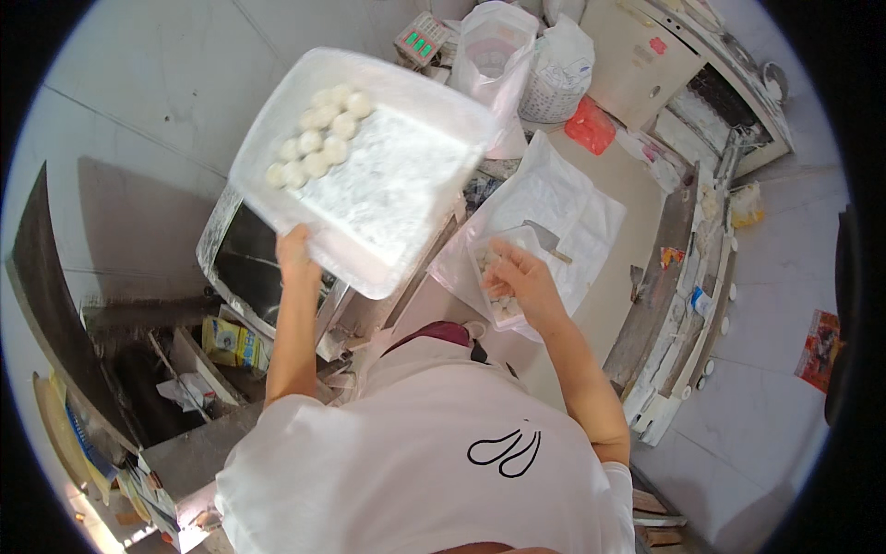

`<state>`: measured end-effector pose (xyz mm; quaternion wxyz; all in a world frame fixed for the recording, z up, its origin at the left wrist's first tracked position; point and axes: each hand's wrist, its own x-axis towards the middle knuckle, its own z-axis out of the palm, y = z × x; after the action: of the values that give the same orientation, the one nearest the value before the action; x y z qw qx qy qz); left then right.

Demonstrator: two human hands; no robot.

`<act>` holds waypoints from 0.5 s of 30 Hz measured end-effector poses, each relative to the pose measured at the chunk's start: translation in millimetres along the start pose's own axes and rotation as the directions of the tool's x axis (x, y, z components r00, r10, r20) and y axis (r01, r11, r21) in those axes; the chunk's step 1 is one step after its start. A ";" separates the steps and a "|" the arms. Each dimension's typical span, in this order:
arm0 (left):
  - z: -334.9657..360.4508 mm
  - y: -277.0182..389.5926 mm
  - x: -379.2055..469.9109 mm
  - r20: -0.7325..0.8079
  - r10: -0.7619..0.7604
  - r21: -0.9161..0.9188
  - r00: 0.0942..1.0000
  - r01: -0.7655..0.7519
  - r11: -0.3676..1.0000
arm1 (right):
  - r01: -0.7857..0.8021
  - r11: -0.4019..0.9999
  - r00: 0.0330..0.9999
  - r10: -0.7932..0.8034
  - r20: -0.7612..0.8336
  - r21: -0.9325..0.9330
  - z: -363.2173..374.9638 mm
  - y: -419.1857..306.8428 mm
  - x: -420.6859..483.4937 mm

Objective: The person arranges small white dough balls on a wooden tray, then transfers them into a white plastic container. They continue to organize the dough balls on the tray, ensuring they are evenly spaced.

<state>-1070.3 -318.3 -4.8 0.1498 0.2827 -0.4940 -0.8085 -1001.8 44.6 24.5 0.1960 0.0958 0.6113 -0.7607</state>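
Observation:
My left hand (296, 253) grips the near rim of a large white plastic tub (346, 266), which is tilted. Pale dough balls (310, 142) sit in rows along the tub's left side, and a white powder like flour coats its bottom. Over a smaller white plastic container (511, 322) is my right hand (519, 280), its fingers bent and partly spread. Small pale dough pieces (504, 305) lie in that container. The hand hides part of them, and whether it holds one is not visible. A dough scraper (543, 237) with a wooden handle rests beside the container on a white plastic sheet (581, 197).
A metal sink (246, 260) lies below the tub on the left. Behind are a digital scale (422, 38), an open plastic bag (495, 41), a woven sack (557, 76) and a red plastic bag (590, 126). A white cabinet (640, 62) and a cluttered ledge (671, 325) stand at right.

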 end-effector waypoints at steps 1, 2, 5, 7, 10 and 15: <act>-15.7 -0.3 10.7 -0.041 -0.025 0.012 0.999 0.025 1.000 | -0.066 0.998 0.997 0.065 -0.042 -0.017 -1.3 5.3 -4.4; -30.6 0.1 20.9 -0.017 0.011 -0.020 1.000 -0.011 1.000 | -0.142 0.990 0.988 0.140 -0.060 -0.023 -6.4 10.1 -10.0; -76.5 0.7 39.7 0.012 -0.141 -0.035 0.990 0.142 0.989 | -0.119 0.993 0.987 0.119 -0.110 -0.001 -22.9 27.7 -33.0; -95.8 -8.7 49.5 -0.006 -0.176 -0.030 0.984 0.176 0.984 | -0.078 0.995 0.983 0.086 -0.160 0.055 -29.9 38.4 -52.8; -133.6 15.4 42.2 -0.029 -0.154 0.131 0.988 0.157 0.979 | -0.016 0.993 0.969 0.044 -0.243 0.118 -16.7 57.9 -97.0; -160.2 156.4 -70.3 0.184 0.876 0.716 0.446 -0.671 0.191 | 0.070 0.987 0.952 -0.021 -0.306 0.147 59.5 100.2 -229.0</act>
<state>-923.3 -469.1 98.6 0.4840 0.1291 -0.8074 -0.3118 -747.4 10.9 37.2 0.0740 0.2124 0.5747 -0.7869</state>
